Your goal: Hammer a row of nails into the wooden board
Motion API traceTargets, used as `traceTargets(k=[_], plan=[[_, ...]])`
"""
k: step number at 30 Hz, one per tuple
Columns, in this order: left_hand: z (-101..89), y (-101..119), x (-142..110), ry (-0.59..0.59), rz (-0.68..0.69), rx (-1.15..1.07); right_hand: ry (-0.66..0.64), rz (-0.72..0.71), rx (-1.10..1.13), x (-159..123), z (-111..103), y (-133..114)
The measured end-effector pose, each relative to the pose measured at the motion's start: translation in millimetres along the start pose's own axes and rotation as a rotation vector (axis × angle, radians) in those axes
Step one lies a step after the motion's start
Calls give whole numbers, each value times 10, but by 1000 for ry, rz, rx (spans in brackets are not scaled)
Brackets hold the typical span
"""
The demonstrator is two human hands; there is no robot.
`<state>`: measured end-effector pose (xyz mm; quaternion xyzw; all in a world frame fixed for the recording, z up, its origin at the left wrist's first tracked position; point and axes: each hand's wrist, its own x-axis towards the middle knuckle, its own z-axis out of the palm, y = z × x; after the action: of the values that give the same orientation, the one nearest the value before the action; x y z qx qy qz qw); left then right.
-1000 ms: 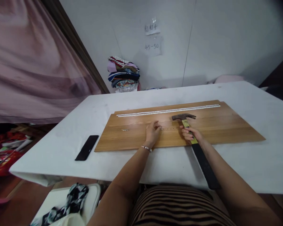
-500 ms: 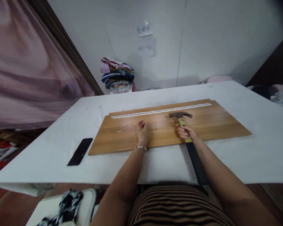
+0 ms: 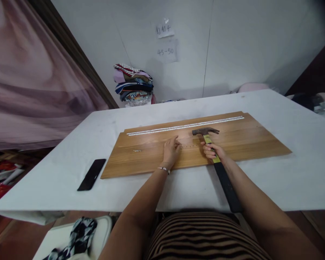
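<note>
My right hand [image 3: 212,151] is wrapped round the yellow upper part of a claw hammer [image 3: 227,186] with a black grip. The hammer's rusty head [image 3: 205,131] is above the board, its face to the left and its claw to the right. On the wooden board [image 3: 241,141], my left hand [image 3: 172,151] is at the left end of a row of small dark dots [image 3: 189,146], which look like nail heads. Its thumb and index finger are pinched together; anything between them is too small to make out. A few loose nails [image 3: 137,150] lie to its left.
Two white marked strips [image 3: 186,126] run along the board's far side. A black phone [image 3: 92,174] lies left of the board on the white-covered table [image 3: 119,195]. Folded clothes [image 3: 134,83] are stacked behind the table. A white stool [image 3: 101,231] with patterned cloth stands at front left.
My left hand lifted a little away from the row of dots, then came back to its left end. My right hand keeps the hammer nearly in place. The view has shifted slightly.
</note>
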<state>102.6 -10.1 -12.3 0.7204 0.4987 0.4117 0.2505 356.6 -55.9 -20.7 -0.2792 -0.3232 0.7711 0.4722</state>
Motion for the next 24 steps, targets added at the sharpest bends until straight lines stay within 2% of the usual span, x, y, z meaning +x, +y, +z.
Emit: traceTargets(k=[6,24], plan=[[-1,38,28,-67,1,63,12,23,7,6,38,-17],[5,140,35,-122,80,176,44,47,-17,1,45,-2]])
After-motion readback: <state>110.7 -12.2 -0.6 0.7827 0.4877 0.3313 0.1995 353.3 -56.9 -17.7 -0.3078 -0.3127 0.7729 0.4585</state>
